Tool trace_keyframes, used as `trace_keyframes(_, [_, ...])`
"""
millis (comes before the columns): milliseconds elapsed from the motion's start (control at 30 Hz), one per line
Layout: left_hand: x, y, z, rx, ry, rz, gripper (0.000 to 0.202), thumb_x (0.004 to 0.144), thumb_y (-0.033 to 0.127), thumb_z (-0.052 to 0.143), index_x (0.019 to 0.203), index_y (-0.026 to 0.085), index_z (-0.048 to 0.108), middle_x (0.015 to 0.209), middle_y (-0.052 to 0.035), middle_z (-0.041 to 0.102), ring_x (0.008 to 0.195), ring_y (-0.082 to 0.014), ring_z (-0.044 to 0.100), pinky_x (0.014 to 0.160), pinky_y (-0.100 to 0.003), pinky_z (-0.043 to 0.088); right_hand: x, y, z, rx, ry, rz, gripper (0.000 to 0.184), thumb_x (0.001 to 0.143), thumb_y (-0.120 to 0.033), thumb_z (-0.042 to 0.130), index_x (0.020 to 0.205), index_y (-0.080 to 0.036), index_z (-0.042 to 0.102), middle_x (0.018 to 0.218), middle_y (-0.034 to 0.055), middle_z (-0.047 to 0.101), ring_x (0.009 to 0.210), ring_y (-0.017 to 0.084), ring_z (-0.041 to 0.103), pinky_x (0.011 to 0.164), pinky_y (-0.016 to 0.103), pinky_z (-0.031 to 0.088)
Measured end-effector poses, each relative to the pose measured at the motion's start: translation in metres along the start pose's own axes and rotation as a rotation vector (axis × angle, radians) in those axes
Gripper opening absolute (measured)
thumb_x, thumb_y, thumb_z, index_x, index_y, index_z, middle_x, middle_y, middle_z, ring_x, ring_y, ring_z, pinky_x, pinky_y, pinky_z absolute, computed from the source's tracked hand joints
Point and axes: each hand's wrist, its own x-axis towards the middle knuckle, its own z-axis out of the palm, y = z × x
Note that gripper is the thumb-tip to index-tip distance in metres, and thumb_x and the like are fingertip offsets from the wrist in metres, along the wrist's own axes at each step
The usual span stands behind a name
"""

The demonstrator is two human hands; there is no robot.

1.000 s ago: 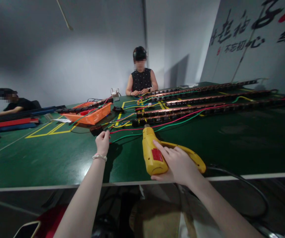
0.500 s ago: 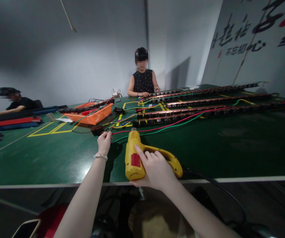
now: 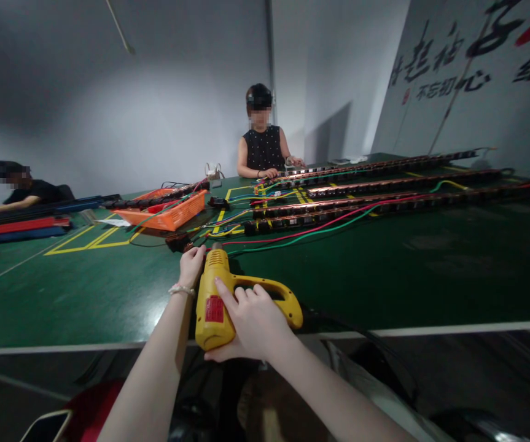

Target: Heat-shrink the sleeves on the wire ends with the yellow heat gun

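Observation:
A yellow heat gun with a red label is gripped in my right hand, its index finger laid along the body. The metal nozzle points away from me, just right of my left hand. My left hand is closed in a pinch on the ends of the wires; the fingers partly hide them. A red wire and a green wire run from beside it to the right. Just beyond its fingers lies a dark, copper-coloured block.
Long dark bars with copper strips stretch across the green table to the right. An orange basket stands behind my left hand. One co-worker sits opposite, another at far left. A black cord trails off the front edge.
My right hand has moved the heat gun to the left, bringing its nozzle close to my left hand. My left hand has stayed nearly in place, still pinched.

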Motion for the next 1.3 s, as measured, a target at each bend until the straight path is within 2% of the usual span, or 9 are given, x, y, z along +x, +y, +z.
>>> trace_keyframes(233, [-0.003,0.004,-0.004,0.013,0.011,0.015,0.035,0.071,0.047,0.049,0.054,0.016,0.054,0.050,0.0038,0.045,0.056,-0.0106,0.039,0.054,-0.024,0.029,0.001,-0.001,0.000,0.013,0.018,-0.013,0.119,0.060,-0.090,0.033,0.144,-0.007,0.025,0.091,0.0136,0.062,0.078,0.027,0.056,0.078,0.040,0.037])
trace_keyframes(400, [0.000,0.000,-0.007,-0.016,0.034,-0.001,0.035,0.071,0.047,0.052,0.054,0.017,0.057,0.051,0.0022,0.052,0.055,-0.0114,0.043,0.055,-0.024,0.032,-0.003,0.006,-0.004,0.013,-0.006,-0.040,0.117,0.061,-0.090,0.033,0.144,-0.009,0.025,0.089,0.0123,0.062,0.078,0.026,0.057,0.077,0.039,0.036])
trace_keyframes(500, [0.002,-0.003,-0.006,-0.045,0.060,0.028,0.036,0.071,0.047,0.052,0.052,0.017,0.057,0.052,0.0009,0.055,0.055,-0.0120,0.045,0.056,-0.025,0.033,-0.008,0.016,-0.010,0.009,-0.021,-0.044,0.115,0.061,-0.089,0.035,0.145,-0.010,0.024,0.090,0.0114,0.062,0.079,0.026,0.058,0.078,0.039,0.035])
trace_keyframes(667, [0.003,-0.006,-0.005,-0.117,0.131,0.097,0.036,0.073,0.045,0.052,0.049,0.017,0.055,0.051,0.0010,0.052,0.057,-0.0123,0.046,0.060,-0.025,0.034,-0.021,0.038,-0.022,-0.008,-0.045,-0.011,0.112,0.064,-0.084,0.040,0.144,-0.009,0.025,0.090,0.0103,0.063,0.079,0.025,0.058,0.078,0.039,0.034])
trace_keyframes(967, [0.001,-0.003,-0.004,-0.133,0.148,0.136,0.036,0.074,0.043,0.051,0.049,0.017,0.054,0.052,0.0014,0.051,0.057,-0.0120,0.046,0.061,-0.025,0.034,-0.049,0.078,-0.039,-0.111,-0.035,0.111,0.107,0.066,-0.079,0.046,0.144,-0.009,0.024,0.094,0.0116,0.064,0.083,0.026,0.061,0.078,0.039,0.036])
trace_keyframes(1300, [-0.005,0.004,0.000,-0.116,0.177,0.151,0.035,0.077,0.038,0.049,0.048,0.018,0.050,0.048,0.0022,0.048,0.052,-0.0111,0.043,0.055,-0.024,0.033,-0.049,0.076,-0.038,-0.162,-0.020,0.144,0.110,0.066,-0.081,0.043,0.144,-0.005,0.026,0.090,0.0125,0.064,0.081,0.026,0.059,0.077,0.038,0.036])
